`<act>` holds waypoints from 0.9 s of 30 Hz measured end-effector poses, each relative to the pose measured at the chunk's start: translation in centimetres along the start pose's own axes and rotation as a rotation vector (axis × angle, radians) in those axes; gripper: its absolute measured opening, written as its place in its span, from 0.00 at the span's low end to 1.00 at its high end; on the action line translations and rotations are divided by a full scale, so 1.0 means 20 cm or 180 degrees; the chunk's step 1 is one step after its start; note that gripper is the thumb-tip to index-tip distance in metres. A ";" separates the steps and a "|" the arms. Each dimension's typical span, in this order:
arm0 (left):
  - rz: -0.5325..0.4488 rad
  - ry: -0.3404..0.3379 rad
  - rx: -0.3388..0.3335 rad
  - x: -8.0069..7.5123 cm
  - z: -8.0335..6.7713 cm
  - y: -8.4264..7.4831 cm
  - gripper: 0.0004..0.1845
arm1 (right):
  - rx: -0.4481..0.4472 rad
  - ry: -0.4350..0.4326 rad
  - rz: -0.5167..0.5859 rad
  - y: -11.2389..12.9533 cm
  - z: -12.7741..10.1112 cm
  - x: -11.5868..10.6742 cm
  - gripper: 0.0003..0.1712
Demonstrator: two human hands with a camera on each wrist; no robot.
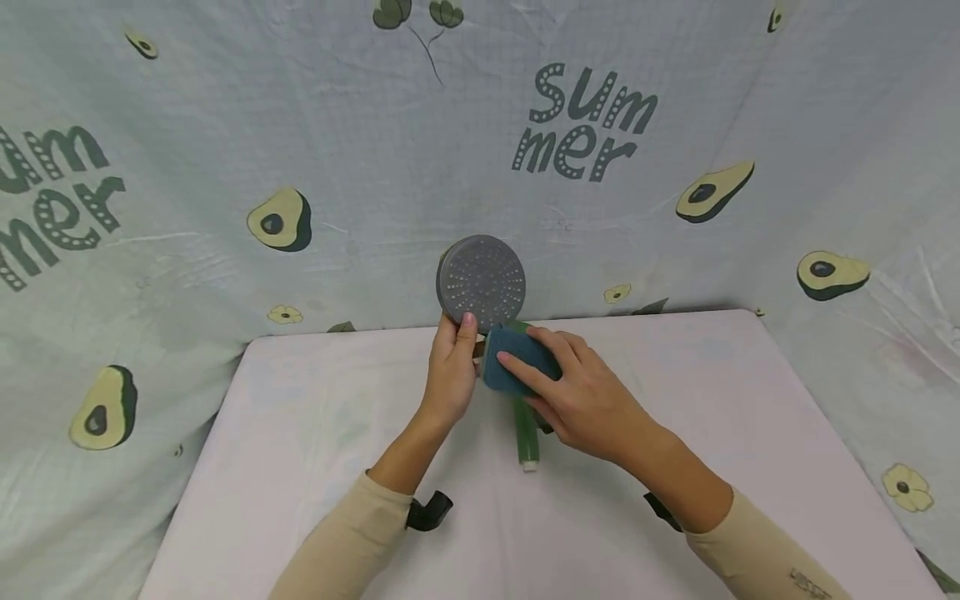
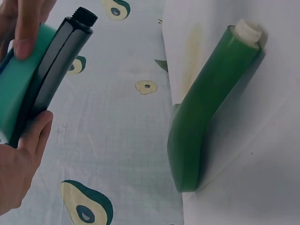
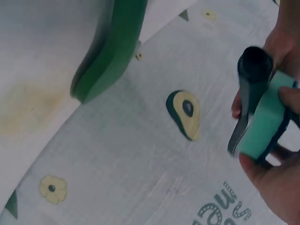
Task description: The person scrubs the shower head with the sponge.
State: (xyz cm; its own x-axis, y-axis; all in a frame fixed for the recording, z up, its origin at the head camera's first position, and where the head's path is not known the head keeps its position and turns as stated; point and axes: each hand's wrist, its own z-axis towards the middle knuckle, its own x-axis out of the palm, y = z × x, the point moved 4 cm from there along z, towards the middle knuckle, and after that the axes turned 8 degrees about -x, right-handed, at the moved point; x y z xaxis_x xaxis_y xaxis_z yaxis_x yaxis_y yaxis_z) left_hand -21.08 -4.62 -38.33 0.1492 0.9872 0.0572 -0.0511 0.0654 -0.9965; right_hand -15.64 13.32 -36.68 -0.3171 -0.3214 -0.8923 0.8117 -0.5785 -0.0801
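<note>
My left hand (image 1: pixel 450 371) grips a grey shower head (image 1: pixel 482 279) near the neck, with its round nozzle face turned toward me. In the left wrist view its dark handle ends in a black threaded tip (image 2: pixel 85 17). My right hand (image 1: pixel 588 396) holds a sponge (image 1: pixel 519 360) with a blue outer face, and its teal foam side (image 3: pixel 265 124) lies against the handle. Behind the right hand, a green shower head (image 2: pixel 199 105) with a pale threaded end lies on the table, partly hidden in the head view.
The table (image 1: pixel 315 433) has a pale pink cover. Behind and beside it hangs a light cloth (image 1: pixel 360 183) printed with avocados, flowers and lettering. A black curved piece (image 1: pixel 430 511) sticks out at the left wrist.
</note>
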 end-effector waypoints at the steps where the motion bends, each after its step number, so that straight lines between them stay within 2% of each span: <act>1: -0.0036 -0.0024 -0.0050 -0.01 0.00 0.01 0.25 | -0.0025 0.0042 0.0101 -0.01 -0.01 0.00 0.43; 4: -0.0119 -0.0079 -0.0117 -0.04 0.02 0.01 0.24 | -0.0108 0.0087 0.0437 -0.04 -0.06 0.00 0.43; 6: -0.0213 -0.0118 -0.0134 -0.06 0.04 0.00 0.24 | -0.0248 0.0075 0.0558 -0.03 -0.09 0.01 0.40; 10: -0.0324 -0.0230 -0.0240 -0.10 0.06 0.00 0.24 | -0.0631 0.0020 0.0443 0.03 -0.15 0.05 0.26; 12: -0.0413 -0.0248 -0.0320 -0.12 0.07 0.01 0.23 | -0.0717 -0.0017 0.0408 0.05 -0.18 0.06 0.24; 16: -0.0576 -0.0256 -0.0398 -0.13 0.07 0.02 0.23 | -0.0626 -0.0060 0.0591 0.01 -0.21 0.04 0.25; 21: -0.0636 -0.0277 -0.0364 -0.14 0.06 0.03 0.24 | -0.0536 0.0011 0.0728 -0.03 -0.23 0.00 0.25; 24: -0.0660 -0.0283 -0.0411 -0.14 0.06 0.03 0.23 | -0.0669 0.0047 0.0540 -0.01 -0.22 0.00 0.22; 27: -0.0655 -0.0321 -0.0444 -0.14 0.06 0.03 0.23 | -0.0929 0.0049 0.0227 0.05 -0.18 0.02 0.29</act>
State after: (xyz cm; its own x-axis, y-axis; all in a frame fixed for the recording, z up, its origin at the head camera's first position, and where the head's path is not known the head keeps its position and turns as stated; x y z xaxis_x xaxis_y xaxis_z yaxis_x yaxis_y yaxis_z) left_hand -22.74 -7.15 -39.07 0.0428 0.9652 0.2581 0.1078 0.2524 -0.9616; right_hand -13.24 15.38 -38.69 -0.2486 -0.3408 -0.9067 0.9391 -0.3141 -0.1394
